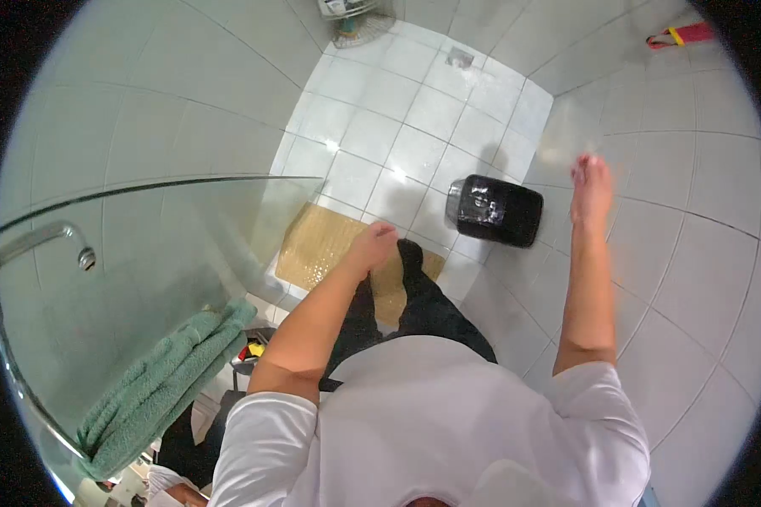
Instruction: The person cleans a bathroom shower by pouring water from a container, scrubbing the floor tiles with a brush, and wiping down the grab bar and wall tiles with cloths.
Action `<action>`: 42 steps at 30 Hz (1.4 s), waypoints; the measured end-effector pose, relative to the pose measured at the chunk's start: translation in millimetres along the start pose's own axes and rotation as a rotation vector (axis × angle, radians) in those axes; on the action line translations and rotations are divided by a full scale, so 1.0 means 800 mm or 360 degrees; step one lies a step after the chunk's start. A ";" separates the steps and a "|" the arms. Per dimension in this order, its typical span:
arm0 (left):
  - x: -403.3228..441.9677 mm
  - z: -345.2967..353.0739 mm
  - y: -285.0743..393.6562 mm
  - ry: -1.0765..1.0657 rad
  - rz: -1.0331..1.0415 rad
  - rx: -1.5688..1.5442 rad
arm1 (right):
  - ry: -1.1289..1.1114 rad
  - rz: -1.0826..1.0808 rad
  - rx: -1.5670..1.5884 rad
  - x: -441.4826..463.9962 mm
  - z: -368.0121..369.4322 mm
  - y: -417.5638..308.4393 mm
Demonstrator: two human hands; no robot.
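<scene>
My left hand [374, 249] hangs above the tan mat [313, 245], near my dark trouser legs, with its fingers curled in; whether something small is inside is hidden. On the right, my right hand [592, 182] is raised in front of the tiled wall, its fingers bent and partly blurred, and I cannot make out anything in it. Between the hands, a black glossy bin [503, 211] stands on the white tiled floor [376, 127] close to the right wall.
A glass panel [169, 228] with a metal bar stands at left, green towels [165, 380] hanging on it. A wire rack [355, 17] is at the top and a red strap [689, 34] at upper right. Another person's arm [182, 493] shows at lower left.
</scene>
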State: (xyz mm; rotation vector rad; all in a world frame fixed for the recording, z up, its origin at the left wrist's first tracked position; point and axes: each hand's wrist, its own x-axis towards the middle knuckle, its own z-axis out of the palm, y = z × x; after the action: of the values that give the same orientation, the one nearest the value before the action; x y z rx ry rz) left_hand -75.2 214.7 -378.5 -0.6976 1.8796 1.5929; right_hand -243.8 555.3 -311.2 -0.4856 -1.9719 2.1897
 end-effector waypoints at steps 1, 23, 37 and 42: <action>0.005 -0.003 0.007 0.0012 0.0021 -0.0012 | 0.0009 0.0074 -0.0115 -0.021 -0.006 0.000; -0.055 -0.043 0.054 0.0041 -0.0150 -0.0290 | -0.0117 -0.0328 0.0099 0.040 0.139 -0.131; -0.051 -0.062 0.035 0.0105 -0.0160 -0.0419 | -0.0271 0.0657 -0.0802 -0.138 -0.015 0.084; -0.060 -0.057 0.036 0.0139 -0.0212 -0.0408 | -0.0396 0.0654 -0.1181 -0.047 -0.009 0.125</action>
State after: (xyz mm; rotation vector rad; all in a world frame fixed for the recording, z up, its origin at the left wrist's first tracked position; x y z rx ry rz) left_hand -66.2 175.2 -318.4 -0.9954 1.6650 1.7582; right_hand -196.3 537.8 -405.9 -0.7936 -3.0495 1.6785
